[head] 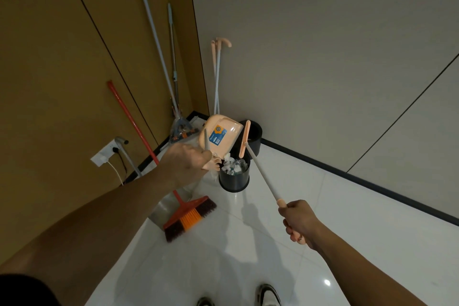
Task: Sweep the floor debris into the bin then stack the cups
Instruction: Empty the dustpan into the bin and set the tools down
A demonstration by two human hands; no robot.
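- Gripping the handle end of a peach plastic dustpan point(218, 135), the left hand point(186, 163) holds it tipped up over a black round bin point(233, 179), fingers curled around the grey stem.
- Right hand point(299, 221), fingers wrapped about the peach grip of a pale long-handled broom point(260, 171); the shaft runs up and left to its peach flat head, which stands beside the dustpan's open mouth.
- Hands well apart, each clamped on its own tool.
- Black round bin stands on the white glossy tiled floor point(347, 243) just below the dustpan, filled to the rim with white crumpled debris point(232, 164).
- Second black bin point(254, 135), behind the first, near the corner.
- Red-and-orange bristle broom point(188, 218), head resting on the floor left of the front bin, red shaft leaning against the brown wall panel point(62, 82).
- Blue-and-white mop pole point(154, 40) and grey pole point(173, 52) lean in the corner; a peach-handled pair point(217, 69) stands against the grey wall.
- White wall socket point(104, 155) with a plugged-in cable, low on the brown panel.
- Two shoes point(269, 294) at the bottom edge.
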